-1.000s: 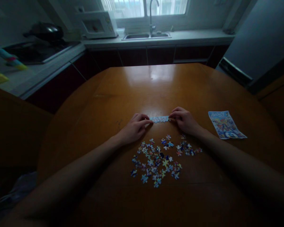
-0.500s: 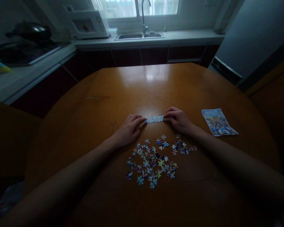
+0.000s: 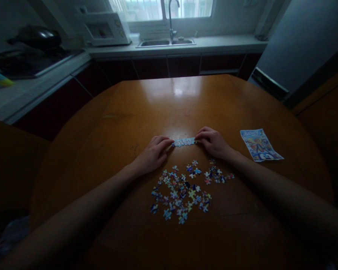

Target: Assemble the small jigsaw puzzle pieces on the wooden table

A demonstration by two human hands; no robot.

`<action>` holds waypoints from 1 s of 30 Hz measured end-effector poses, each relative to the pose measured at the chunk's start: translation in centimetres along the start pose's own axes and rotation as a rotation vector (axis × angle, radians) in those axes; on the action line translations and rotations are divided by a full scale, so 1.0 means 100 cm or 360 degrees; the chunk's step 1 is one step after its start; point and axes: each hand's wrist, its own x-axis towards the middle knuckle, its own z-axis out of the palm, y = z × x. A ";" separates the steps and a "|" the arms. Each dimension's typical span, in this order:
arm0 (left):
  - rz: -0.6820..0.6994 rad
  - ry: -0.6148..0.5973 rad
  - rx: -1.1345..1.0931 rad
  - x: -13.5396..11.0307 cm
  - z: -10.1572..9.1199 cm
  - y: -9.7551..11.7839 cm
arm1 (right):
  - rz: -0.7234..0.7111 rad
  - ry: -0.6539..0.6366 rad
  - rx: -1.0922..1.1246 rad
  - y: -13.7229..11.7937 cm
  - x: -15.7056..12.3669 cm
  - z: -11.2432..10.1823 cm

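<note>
Two hands, mid-frame: left hand (image 3: 151,154), right hand (image 3: 214,143), angled inward
Fingers (image 3: 166,143): both sets pinching puzzle strip (image 3: 184,142) ends
Lettering: printed sheet (image 3: 260,145), right of frame, illegible

Both forearms (image 3: 101,197) angled fwd & inward, L grip (image 3: 154,153) & R grip (image 3: 214,143) facing, fingertips (image 3: 169,142) pinched.

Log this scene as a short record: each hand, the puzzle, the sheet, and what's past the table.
Left hand: fingertips at the strip's left end
Right hand: fingertips at the strip's right end
Strip: joined pieces, mostly pale blue
Loose pieces: scattered on the table, nearer the person than the strip
Sheet: printed, on the table, right of the right hand
Past the table: sink below a window; microwave left of the sink
</note>
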 end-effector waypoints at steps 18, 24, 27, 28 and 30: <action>-0.0031 -0.0016 -0.0013 0.000 -0.002 0.001 | 0.0046 -0.0012 0.0011 -0.003 0.001 -0.001; -0.0031 -0.0021 -0.0012 0.000 -0.001 -0.001 | 0.0065 -0.0008 0.0080 -0.002 0.002 0.000; -0.0032 -0.0016 -0.0015 -0.001 0.000 -0.002 | 0.0049 0.0008 0.0082 -0.001 0.002 0.000; -0.0030 -0.0016 -0.0015 -0.001 0.000 -0.002 | 0.0044 0.0012 0.0076 -0.001 0.002 -0.001; -0.0023 -0.0018 -0.0010 0.000 0.000 -0.002 | 0.0040 0.0016 0.0065 -0.001 0.002 -0.001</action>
